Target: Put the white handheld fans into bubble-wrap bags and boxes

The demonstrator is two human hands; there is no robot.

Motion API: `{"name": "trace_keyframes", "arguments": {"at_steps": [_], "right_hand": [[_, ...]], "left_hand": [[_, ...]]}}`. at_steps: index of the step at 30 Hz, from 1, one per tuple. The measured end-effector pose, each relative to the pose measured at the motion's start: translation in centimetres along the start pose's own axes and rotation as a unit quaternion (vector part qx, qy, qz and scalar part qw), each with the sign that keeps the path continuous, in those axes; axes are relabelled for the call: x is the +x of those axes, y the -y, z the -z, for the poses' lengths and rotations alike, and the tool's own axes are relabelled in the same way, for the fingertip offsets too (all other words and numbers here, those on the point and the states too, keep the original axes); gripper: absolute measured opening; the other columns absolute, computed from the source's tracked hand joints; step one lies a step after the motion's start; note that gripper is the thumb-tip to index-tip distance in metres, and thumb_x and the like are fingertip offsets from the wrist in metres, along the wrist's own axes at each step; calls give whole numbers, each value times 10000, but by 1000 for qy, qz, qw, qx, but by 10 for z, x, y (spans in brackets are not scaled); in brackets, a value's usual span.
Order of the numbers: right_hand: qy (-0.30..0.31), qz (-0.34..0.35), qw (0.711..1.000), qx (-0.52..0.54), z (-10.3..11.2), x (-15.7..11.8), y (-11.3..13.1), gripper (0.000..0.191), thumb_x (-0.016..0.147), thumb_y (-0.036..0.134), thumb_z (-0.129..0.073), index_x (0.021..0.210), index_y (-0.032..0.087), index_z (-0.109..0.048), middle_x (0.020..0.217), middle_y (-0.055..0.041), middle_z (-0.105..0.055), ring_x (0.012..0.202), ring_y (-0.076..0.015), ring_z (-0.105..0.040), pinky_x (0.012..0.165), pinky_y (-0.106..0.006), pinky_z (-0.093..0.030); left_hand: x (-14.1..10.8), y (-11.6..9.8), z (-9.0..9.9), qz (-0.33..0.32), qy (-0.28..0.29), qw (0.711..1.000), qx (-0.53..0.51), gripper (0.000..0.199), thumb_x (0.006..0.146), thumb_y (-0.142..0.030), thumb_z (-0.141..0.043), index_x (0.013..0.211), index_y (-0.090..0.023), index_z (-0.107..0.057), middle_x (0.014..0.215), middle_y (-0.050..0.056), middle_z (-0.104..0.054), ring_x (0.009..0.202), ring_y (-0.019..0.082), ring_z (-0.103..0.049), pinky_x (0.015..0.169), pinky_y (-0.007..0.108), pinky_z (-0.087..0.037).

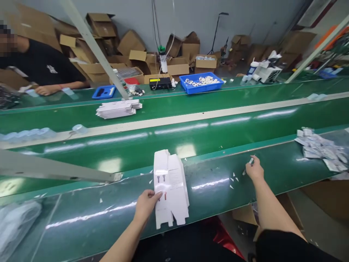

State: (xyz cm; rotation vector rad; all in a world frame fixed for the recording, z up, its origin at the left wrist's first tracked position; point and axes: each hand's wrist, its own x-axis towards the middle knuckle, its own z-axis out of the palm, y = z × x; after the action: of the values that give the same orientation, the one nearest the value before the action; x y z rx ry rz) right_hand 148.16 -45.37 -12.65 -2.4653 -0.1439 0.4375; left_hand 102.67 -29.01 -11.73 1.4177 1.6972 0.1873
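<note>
My left hand (148, 204) is closed at the left edge of a stack of flat white cartons (177, 189), thumb and fingertips pinching the top one. Two dark screw shapes and reddish plug shapes show on its face; whether printed or real, I cannot tell. The stack lies lengthwise on the dark green worktop (209, 196), its tabbed end towards me. Further right, my right hand (255, 169) is closed around a small slim pale-grey object (251, 161), mostly hidden by the fingers. Small white paper triangles (233, 178) lie just left of that hand.
A pile of small packets (321, 147) lies at the right, and clear plastic bags (19, 222) at the left. Beyond the green conveyor (180, 133) are more flat cartons (118, 108) and a blue tray (201, 87) of white parts. A metal post (54, 165) juts in. A co-worker (46, 65) sits opposite.
</note>
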Motion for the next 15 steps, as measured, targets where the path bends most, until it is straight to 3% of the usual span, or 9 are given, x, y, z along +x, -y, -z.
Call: {"name": "trace_keyframes", "arguments": {"at_steps": [3,6,8,11,13,15], "right_hand": [[43,60,994,78,-9,-40,-4,462,797,320,-512,1225,170,-602,883,-67,-675,894,-241,-629,853,-361,-473],[70,83,982,154,-27,-91,-22,629,752,486,-518,1264,126,-565,875,-52,-674,796,-198,-643,748,-298,-514],[68,86,978,176,-41,-116,-37,732,698,518,-554,1304,110,-519,939,-62,-670,845,-191,-650,767,-282,-517],[43,74,984,158,-50,-130,-54,732,668,437,-573,1313,101,-498,1010,-88,-652,932,-203,-645,842,-293,-500],[21,63,990,121,-47,-126,-59,647,688,383,-558,1277,117,-535,1019,-91,-641,951,-218,-632,897,-324,-473],[-2,53,996,74,-39,-114,-57,544,733,366,-543,1221,130,-581,1008,-94,-634,979,-241,-608,950,-359,-431]], "left_hand": [[-3,1,1,-5,5,1000,-1,356,654,-468,-667,801,-161,-564,732,60,-663,725,237,-641,647,317,-468],[1,1,4,7,5,998,-63,565,620,-433,-752,1036,-107,-556,996,154,-682,898,275,-657,721,340,-510],[10,-5,5,17,78,988,-134,736,575,-415,-813,1171,-100,-517,1131,195,-654,967,293,-656,746,357,-534],[25,-24,-4,13,267,948,-170,757,509,-412,-868,1148,-124,-582,1129,185,-678,958,316,-669,718,375,-560],[28,-40,-20,14,307,941,-141,723,494,-425,-876,1101,-126,-620,1091,177,-698,936,320,-678,669,371,-567],[25,-57,-45,4,299,948,-113,697,538,-460,-851,1104,-125,-621,1070,174,-707,900,307,-690,628,362,-568]]}}
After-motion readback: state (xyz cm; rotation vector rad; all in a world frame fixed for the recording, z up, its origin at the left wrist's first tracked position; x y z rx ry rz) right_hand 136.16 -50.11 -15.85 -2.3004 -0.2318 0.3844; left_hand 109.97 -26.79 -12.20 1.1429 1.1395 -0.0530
